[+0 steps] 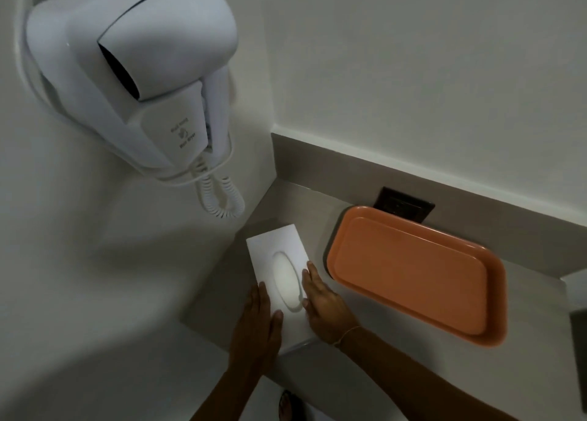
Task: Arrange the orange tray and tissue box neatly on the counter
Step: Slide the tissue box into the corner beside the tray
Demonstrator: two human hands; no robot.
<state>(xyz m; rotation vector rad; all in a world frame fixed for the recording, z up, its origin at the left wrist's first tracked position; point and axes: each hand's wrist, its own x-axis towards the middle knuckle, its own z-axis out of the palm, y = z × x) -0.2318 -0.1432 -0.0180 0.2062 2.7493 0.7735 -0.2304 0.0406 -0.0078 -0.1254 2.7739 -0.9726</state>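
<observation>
The person is standing over a grey surface (317,211) set into a corner, with both hands on a white tissue box (279,281). The left hand (259,322) is lying flat along the box's 9 o'clock long side, its thumb resting over the top face near the lower end. The right hand (320,300) is pressing against the opposite long side at 3 o'clock, fingers stretched along the edge beside the oval opening. So the hands are apart, with the box clamped between them; neither is curled closed.

The box is sitting at the corner end of the surface, its long axis running roughly from 6 toward 12 o'clock and leaning a little toward 11. Its near end is reaching the front edge of the surface, possibly slightly past it; this cannot be told for sure. The orange tray (413,271) is lying empty at 3 o'clock of the box, near it but not touching, its far long side close to the grey backsplash and partly covering a dark wall socket (403,204). A white wall-mounted hair dryer (133,71) is hanging at 11 o'clock above the box.

Judging by the layout, the tray is looking more or less placed, running along the back wall, while the box is being squared up. What seems left is aligning the box with the wall or the tray's edge, drawing it fully onto the surface, and letting go.
</observation>
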